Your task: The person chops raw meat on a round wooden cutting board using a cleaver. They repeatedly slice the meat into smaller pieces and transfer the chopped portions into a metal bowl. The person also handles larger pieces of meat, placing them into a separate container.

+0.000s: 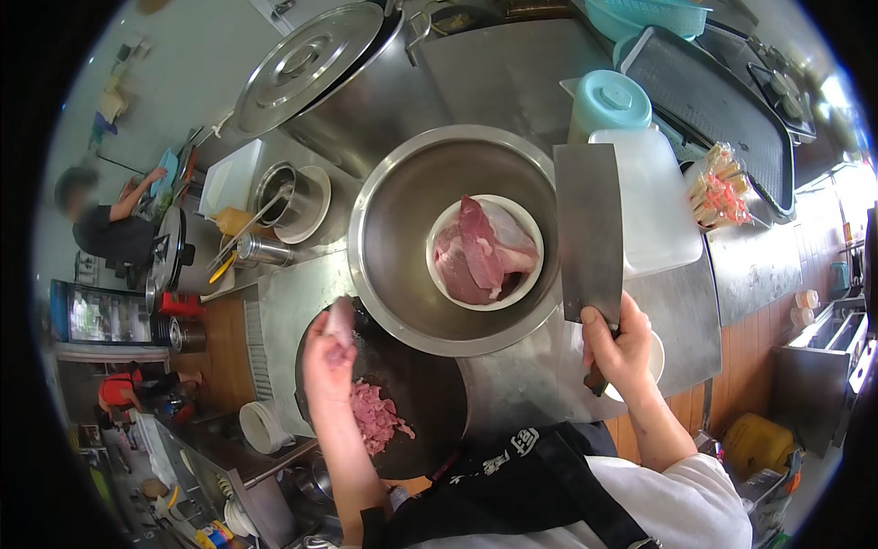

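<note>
My right hand point(621, 343) grips the handle of a cleaver point(588, 226), its broad blade raised beside the rim of a large steel basin point(384, 316). Inside the basin a white bowl point(439, 288) holds large pieces of raw meat point(480, 254). Over the left part of a round dark chopping board point(425, 412), my left hand point(330, 364) holds a piece of raw meat point(339, 322), blurred by motion. Sliced raw meat point(378, 417) lies in a pile on the board, just right of my left forearm.
A large lidded steel pot point(370, 89) stands behind the basin. A translucent plastic container point(651, 206) and a lidded turquoise container point(610, 103) are at the right. A steel pot point(278, 195) and shaker point(264, 248) stand left. Two other people are farther off at left.
</note>
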`<act>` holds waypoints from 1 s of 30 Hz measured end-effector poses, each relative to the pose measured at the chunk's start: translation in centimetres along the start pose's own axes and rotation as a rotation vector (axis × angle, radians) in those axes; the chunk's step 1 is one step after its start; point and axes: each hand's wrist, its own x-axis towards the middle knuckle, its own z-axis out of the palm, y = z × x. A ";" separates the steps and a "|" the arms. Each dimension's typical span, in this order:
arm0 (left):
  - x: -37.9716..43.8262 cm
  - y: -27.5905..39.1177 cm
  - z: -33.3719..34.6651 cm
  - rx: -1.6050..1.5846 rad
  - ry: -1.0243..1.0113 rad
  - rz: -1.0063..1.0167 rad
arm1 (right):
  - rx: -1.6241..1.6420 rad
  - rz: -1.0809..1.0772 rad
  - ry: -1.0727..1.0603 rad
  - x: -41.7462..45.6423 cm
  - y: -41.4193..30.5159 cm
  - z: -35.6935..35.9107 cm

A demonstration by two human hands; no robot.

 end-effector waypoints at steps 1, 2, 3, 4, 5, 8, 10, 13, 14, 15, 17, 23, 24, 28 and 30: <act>-0.7 1.5 1.1 -0.075 0.047 0.031 | 0.004 0.002 0.008 -0.1 0.1 0.0; -1.1 2.7 2.0 -0.122 -0.015 0.070 | 0.005 0.002 0.019 -0.1 0.2 0.0; -1.8 4.0 3.5 -0.104 -0.081 0.136 | 0.008 0.001 0.025 -0.1 0.2 -0.1; -2.7 5.3 5.7 -0.047 -0.131 0.219 | 0.013 0.003 0.024 -0.1 0.2 -0.1; -3.3 5.9 8.1 0.003 -0.181 0.304 | 0.014 -0.001 0.021 -0.1 0.3 0.1; -3.8 4.8 15.3 0.505 -0.285 0.515 | 0.018 -0.003 0.025 0.0 0.0 0.4; -2.8 2.2 18.5 0.865 -0.380 0.857 | 0.016 -0.002 0.010 0.0 -0.3 0.7; -1.3 -3.6 20.1 1.452 -0.665 1.005 | 0.003 0.000 -0.009 0.0 -0.4 1.0; -1.2 -5.0 20.5 1.444 -0.730 1.042 | -0.003 0.012 -0.009 0.0 -0.5 1.0; -1.5 -5.7 21.1 1.438 -0.802 1.078 | -0.005 0.028 -0.004 0.0 -0.5 0.9; -1.8 -5.8 21.8 1.573 -0.783 1.006 | -0.082 -0.016 -0.030 0.6 -0.3 0.8; 1.6 -4.2 20.9 1.157 -0.816 0.582 | -0.051 0.098 -0.039 2.6 -2.4 0.4; 1.9 -4.3 20.4 1.159 -0.721 0.691 | -0.008 0.153 -0.043 2.7 -2.9 0.4; 4.8 -5.0 19.0 1.391 -0.410 0.801 | -0.027 0.208 -0.083 3.1 -2.9 0.3; 8.2 -5.5 17.4 1.504 -0.466 0.616 | 0.001 0.234 -0.116 3.1 -3.2 0.4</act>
